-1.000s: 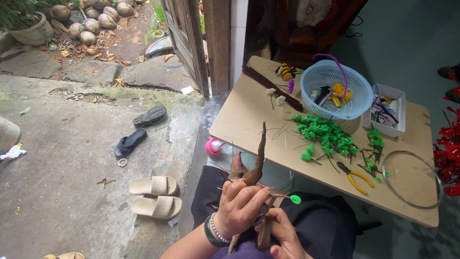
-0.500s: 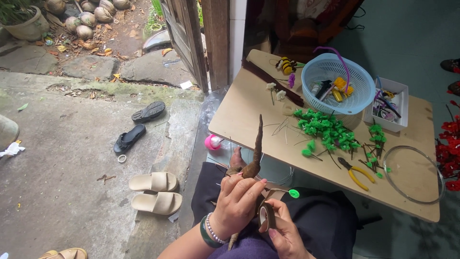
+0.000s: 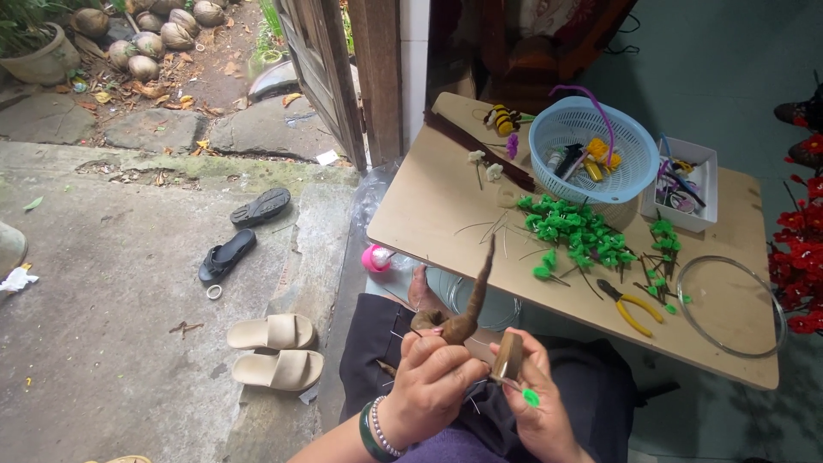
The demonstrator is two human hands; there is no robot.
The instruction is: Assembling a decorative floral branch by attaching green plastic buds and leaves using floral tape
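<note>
We grip the brown wrapped tapering branch stem (image 3: 470, 302) in our closed left hand (image 3: 433, 381), tip up toward the counter (image 3: 429, 214) | our right hand (image 3: 536, 403), alongside, pinches a brown tape roll (image 3: 507, 357).

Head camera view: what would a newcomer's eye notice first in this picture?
First, the two hands at the bottom centre: the left hand grips a brown wrapped stem that tapers upward, and the right hand holds a small brown roll beside it. Next comes the bright heap of green leaf pieces on the wooden table, with a pale blue basket behind it.
</note>
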